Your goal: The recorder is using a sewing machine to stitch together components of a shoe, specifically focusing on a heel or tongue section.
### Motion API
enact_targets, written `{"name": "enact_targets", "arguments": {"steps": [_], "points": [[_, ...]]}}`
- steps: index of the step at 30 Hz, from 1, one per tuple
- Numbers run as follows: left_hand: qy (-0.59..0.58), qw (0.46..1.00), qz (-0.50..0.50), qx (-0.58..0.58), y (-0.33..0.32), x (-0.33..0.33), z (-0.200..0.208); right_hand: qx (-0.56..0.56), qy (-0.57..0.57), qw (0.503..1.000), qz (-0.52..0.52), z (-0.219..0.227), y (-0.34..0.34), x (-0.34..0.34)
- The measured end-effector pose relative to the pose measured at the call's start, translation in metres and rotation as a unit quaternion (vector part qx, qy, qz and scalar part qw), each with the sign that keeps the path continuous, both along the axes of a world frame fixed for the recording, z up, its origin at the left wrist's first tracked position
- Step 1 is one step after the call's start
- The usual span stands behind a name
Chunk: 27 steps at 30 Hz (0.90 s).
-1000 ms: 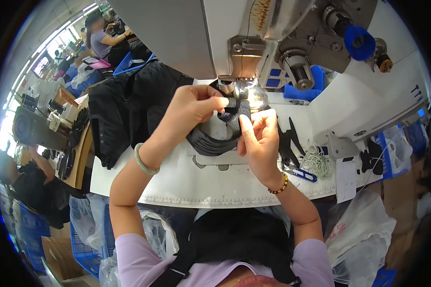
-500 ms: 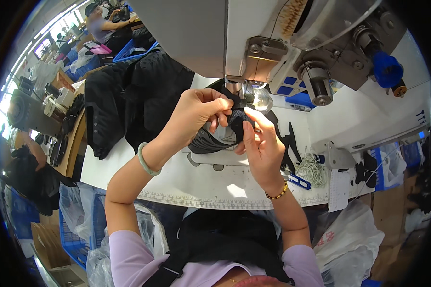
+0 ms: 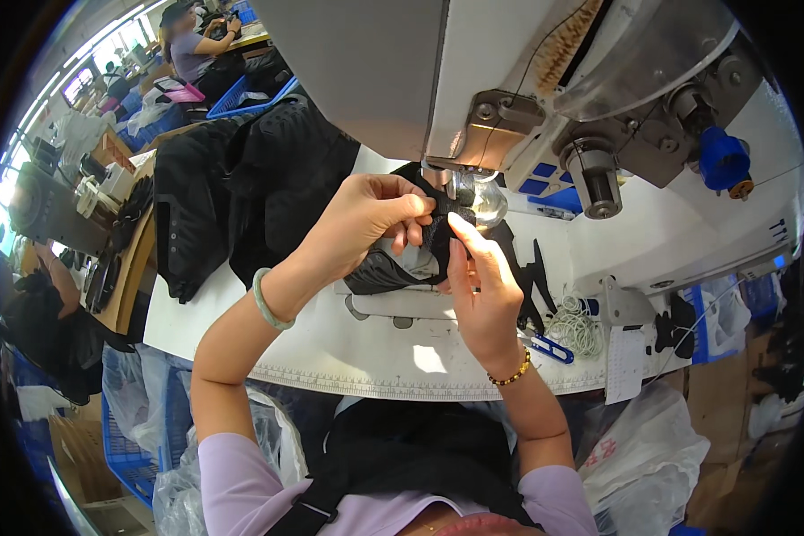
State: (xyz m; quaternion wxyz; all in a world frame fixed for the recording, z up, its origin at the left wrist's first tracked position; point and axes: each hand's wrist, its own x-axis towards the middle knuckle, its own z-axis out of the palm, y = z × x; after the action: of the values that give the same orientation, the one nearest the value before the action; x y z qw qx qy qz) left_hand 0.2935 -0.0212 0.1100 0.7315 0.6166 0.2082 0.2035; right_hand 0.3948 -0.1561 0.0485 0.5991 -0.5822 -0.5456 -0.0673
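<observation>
Since a moment ago both hands have lifted the one black fabric piece (image 3: 393, 268) closer under the sewing machine (image 3: 509, 98), the left hand (image 3: 366, 219) and right hand (image 3: 482, 286) pinching it, fingers closed, above the white table (image 3: 268, 344).

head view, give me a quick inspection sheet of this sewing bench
surface: white table, ruler strip along its front edge
job's things: black fabric piece held up at the sewing machine head
clutter: blue-handled snips, white thread tangle, pile of black garments
grippers: left hand pinches the fabric; right hand presses it with fingertips
cables: nothing seen
surroundings: blue crates, plastic bags, another person seated far back
</observation>
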Motion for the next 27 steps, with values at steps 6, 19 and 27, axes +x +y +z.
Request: {"name": "enact_targets", "arguments": {"steps": [6, 19, 27], "points": [[0.035, 0.999, -0.022, 0.027, 0.008, 0.002, 0.0, -0.009, -0.008, 1.0, -0.004, 0.001, -0.001, -0.001], [0.031, 0.997, -0.065, 0.017, 0.014, 0.001, 0.003, -0.008, -0.028, 1.0, -0.011, 0.002, -0.001, -0.001], [0.035, 0.997, -0.059, -0.028, 0.013, 0.005, 0.006, -0.052, -0.035, 0.998, -0.03, 0.01, -0.005, -0.005]]}}
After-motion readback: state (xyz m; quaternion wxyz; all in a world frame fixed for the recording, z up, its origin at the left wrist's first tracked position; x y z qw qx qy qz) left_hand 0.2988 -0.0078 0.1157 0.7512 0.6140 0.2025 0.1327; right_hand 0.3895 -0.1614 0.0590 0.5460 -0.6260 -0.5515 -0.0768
